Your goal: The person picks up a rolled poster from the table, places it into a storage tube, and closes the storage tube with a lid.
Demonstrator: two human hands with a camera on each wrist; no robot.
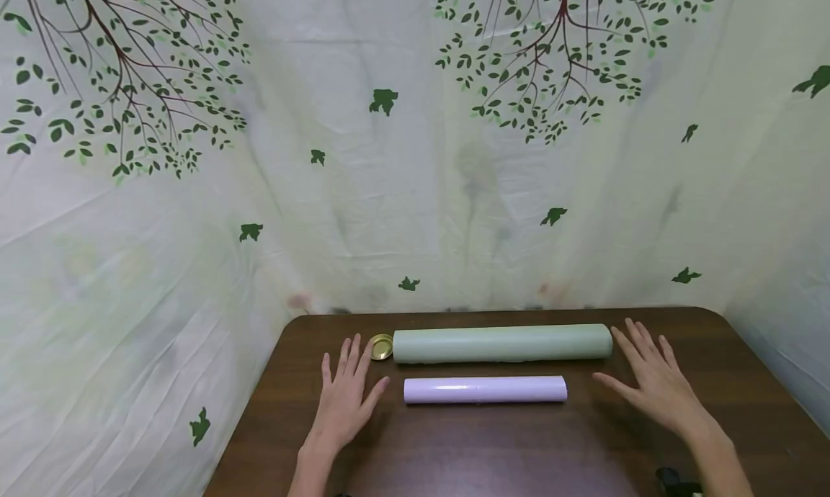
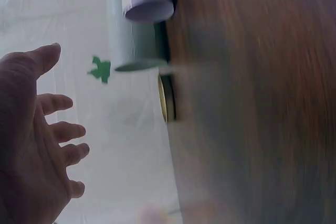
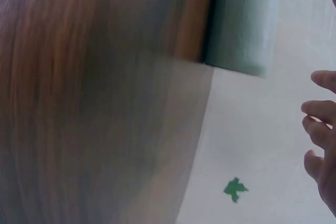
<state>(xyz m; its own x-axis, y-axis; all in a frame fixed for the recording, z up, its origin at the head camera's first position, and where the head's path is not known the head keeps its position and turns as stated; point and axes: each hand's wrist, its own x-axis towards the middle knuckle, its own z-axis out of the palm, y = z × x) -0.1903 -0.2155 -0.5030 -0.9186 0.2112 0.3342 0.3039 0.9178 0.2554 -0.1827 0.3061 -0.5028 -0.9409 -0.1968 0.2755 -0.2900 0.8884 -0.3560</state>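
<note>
A long pale green roll (image 1: 502,343) lies sideways across the far part of the table. In front of it and parallel is a shorter, glossy lilac roll (image 1: 485,390); its end looks hollow in the left wrist view. A round gold lid-like disc (image 1: 382,346) lies at the green roll's left end. My left hand (image 1: 344,400) is spread beside the disc, its fingertips close to it; whether they touch cannot be told. My right hand (image 1: 658,382) is spread near the green roll's right end (image 3: 239,51). Neither hand grips anything.
The dark brown wooden table (image 1: 486,454) has rounded far corners. Behind it hangs a pale cloth (image 1: 363,216) printed with branches and green leaf or bird shapes. A small black object (image 1: 677,482) shows by the right forearm at the bottom edge.
</note>
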